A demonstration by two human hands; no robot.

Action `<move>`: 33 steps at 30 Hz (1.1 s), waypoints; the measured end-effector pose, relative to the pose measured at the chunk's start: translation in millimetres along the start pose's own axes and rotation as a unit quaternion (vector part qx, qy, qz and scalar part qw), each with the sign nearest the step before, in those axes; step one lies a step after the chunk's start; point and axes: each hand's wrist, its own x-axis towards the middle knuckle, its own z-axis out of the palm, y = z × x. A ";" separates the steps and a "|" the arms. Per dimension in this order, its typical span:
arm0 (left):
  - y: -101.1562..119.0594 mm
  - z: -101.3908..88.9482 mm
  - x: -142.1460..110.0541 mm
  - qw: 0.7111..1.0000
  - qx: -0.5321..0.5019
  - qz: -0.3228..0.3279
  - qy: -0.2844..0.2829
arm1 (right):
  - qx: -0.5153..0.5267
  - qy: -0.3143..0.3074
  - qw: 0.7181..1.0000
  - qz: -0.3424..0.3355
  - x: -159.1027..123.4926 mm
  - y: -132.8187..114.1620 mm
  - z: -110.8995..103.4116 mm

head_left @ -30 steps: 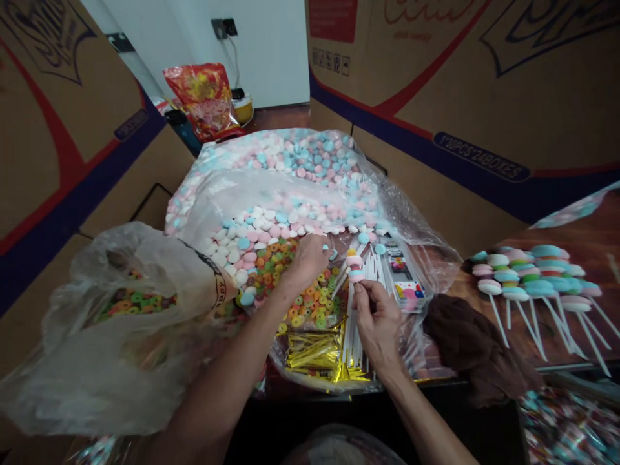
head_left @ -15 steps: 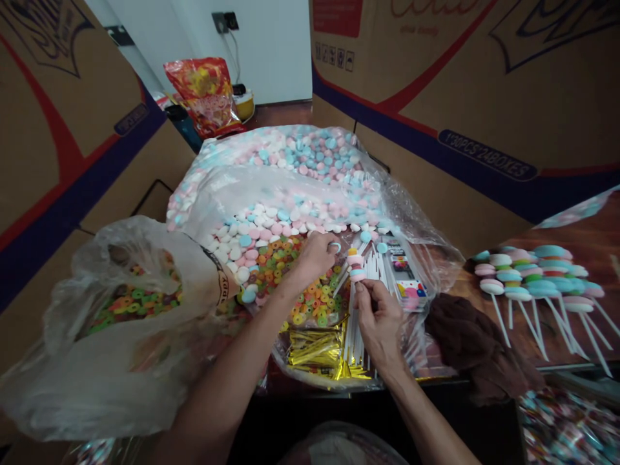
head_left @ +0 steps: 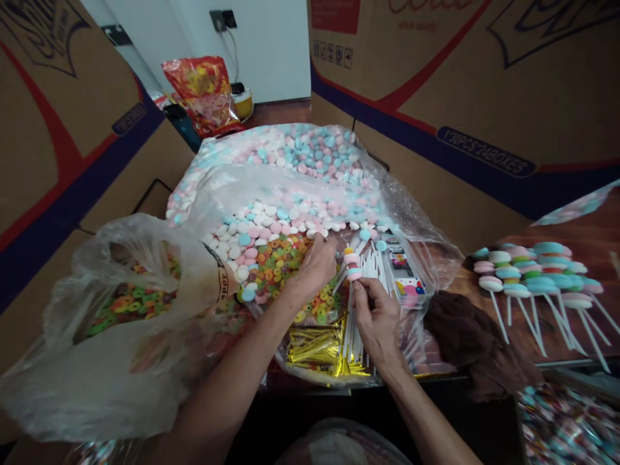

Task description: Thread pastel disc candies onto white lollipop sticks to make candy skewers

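Note:
My right hand point(head_left: 375, 313) pinches the stick of a candy skewer point(head_left: 352, 266) and keeps it upright. Pink, white and blue marshmallow discs with an orange-yellow ring on top are stacked on it. My left hand point(head_left: 317, 261) reaches to the near edge of the loose pastel marshmallows point(head_left: 268, 219), its fingertips drawn together. Whatever those fingers hold is hidden. Beneath the left hand and wrist lie ring-shaped gummy candies point(head_left: 278, 265). White sticks point(head_left: 371, 268) lie in a bundle behind the right hand, and gold twist ties point(head_left: 314, 345) are nearer to me.
Finished marshmallow skewers point(head_left: 547, 271) lie at right, beside a dark brown cloth point(head_left: 469, 336). A clear bag of gummy rings point(head_left: 130, 310) stands at left. Large cardboard boxes point(head_left: 436, 84) wall in the back, with a red snack bag point(head_left: 201, 93) between them.
My left hand has shifted slightly up and left to the marshmallows; the pale disc seen at its fingertips no longer shows there. My right hand keeps the skewer nearly still.

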 end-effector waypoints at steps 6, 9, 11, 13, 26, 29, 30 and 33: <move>-12.8 2.5 1.2 0.938 -0.338 -0.026 0.065 | 0.025 -0.017 0.999 -0.018 -2.2 2.6 0.8; -14.2 -4.8 -3.9 0.863 -0.494 -0.067 0.083 | 0.043 -0.036 0.998 -0.040 -3.3 0.7 0.3; -13.9 -10.5 -8.9 0.843 -0.526 -0.071 0.086 | 0.048 -0.052 0.996 -0.054 -3.6 -1.9 -0.4; -13.7 -13.8 -13.2 0.840 -0.532 -0.070 0.086 | 0.051 -0.067 0.994 -0.063 -3.6 -4.4 -0.9; -14.3 -5.6 -14.2 0.847 -0.515 -0.075 0.109 | 0.045 -0.103 0.993 -0.026 -3.6 0.1 0.6; -14.8 -0.3 -16.3 0.864 -0.486 -0.067 0.113 | 0.027 -0.097 0.995 -0.019 -3.9 1.3 0.7; -14.5 2.2 -17.3 0.866 -0.482 -0.064 0.114 | 0.017 -0.091 0.995 -0.019 -4.0 1.7 0.9; -13.5 8.4 -20.4 0.867 -0.482 -0.044 0.116 | -0.008 -0.077 0.997 -0.019 -3.9 1.7 1.6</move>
